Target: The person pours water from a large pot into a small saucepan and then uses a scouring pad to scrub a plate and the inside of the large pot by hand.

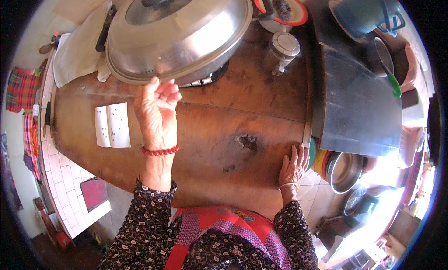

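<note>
A large steel pan with a domed metal and glass lid stands on the brown wooden table. My left hand, with a red bead bracelet at the wrist, is raised at the lid's near rim, palm turned up and fingers loosely curled. Its thumb tip meets the rim in the picture; I cannot tell whether they touch. Nothing shows in its grasp. My right hand lies palm down on the table's right edge, fingers spread. Left of my left hand lies a creased white paper with small dark specks.
Back right stand a lidded clear jug and a red-rimmed enamel bowl holding a scrubber. A dark side table carries a blue-green bucket and a green-handled pan. Below it sits a metal basin.
</note>
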A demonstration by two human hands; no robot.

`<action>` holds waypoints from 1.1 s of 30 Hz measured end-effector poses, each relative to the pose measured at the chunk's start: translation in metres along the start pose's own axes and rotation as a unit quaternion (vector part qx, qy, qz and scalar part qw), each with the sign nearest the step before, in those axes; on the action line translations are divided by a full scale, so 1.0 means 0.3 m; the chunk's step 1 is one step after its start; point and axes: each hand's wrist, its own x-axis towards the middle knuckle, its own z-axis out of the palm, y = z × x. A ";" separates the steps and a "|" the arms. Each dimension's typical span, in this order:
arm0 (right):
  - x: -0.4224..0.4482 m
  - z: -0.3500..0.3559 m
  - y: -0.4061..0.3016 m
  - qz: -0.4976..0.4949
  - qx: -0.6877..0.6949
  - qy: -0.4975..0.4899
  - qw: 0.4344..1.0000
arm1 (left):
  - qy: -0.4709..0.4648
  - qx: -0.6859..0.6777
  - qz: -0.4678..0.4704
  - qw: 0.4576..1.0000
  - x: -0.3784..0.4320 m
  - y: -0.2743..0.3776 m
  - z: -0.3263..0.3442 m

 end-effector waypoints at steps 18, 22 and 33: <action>-0.027 -0.010 -0.010 -0.038 -0.023 0.039 0.998 | -0.001 -0.018 -0.014 1.000 -0.410 -0.005 -0.192; -0.035 0.023 0.023 -0.062 -0.026 0.052 0.996 | -0.007 -0.051 -0.024 0.998 -0.463 -0.011 -0.234; -0.044 0.045 0.043 -0.120 -0.022 0.089 0.989 | -0.073 -0.015 -0.043 0.996 -0.492 0.019 -0.354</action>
